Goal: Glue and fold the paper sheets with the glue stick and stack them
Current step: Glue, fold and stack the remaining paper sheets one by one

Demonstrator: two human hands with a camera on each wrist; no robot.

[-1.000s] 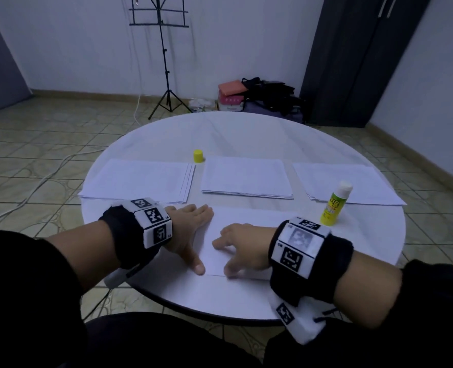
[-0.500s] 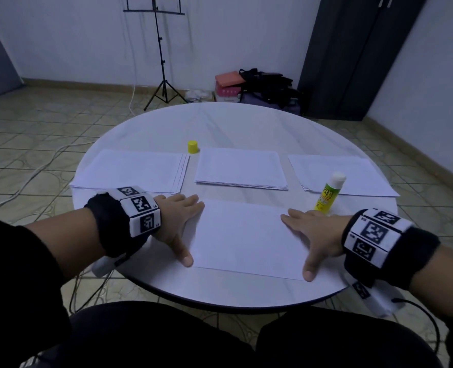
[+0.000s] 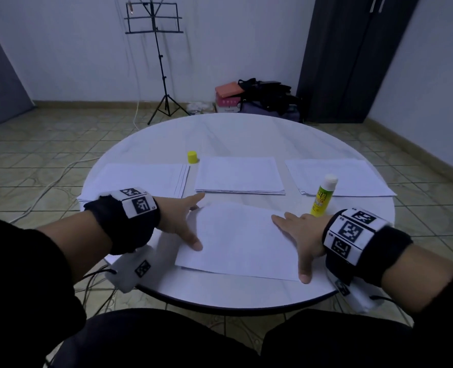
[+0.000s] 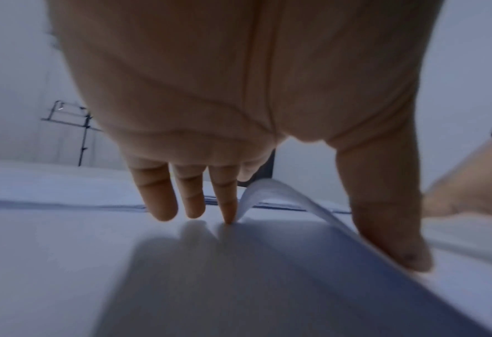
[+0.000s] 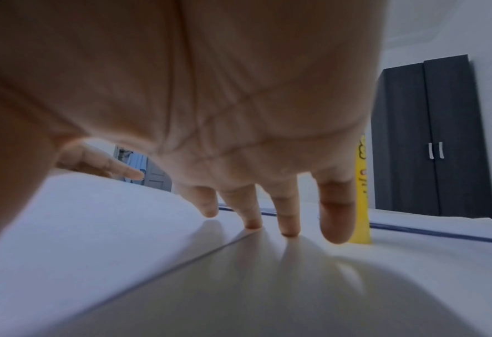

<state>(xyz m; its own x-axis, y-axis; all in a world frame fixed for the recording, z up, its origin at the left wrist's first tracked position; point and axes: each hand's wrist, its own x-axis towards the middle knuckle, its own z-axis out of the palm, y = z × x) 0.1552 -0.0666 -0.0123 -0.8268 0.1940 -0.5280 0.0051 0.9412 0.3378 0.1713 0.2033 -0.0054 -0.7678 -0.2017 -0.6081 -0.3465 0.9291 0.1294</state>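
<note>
At the near edge of the round table point(image 3: 236, 134), the sheet point(image 3: 236, 243) that lay flat half a second ago now has its left edge lifted off the surface by the left hand point(image 3: 178, 221), whose straight fingers sit under the rising edge with the thumb on top, while the right hand point(image 3: 299, 235) has stayed flat, fingers extended, pressing the right edge down and gripping nothing. This indicates the fold is starting; the uncapped glue stick point(image 3: 322, 195) stands upright just beyond the right hand, and three paper stacks point(image 3: 240, 176) lie across the table behind.
</note>
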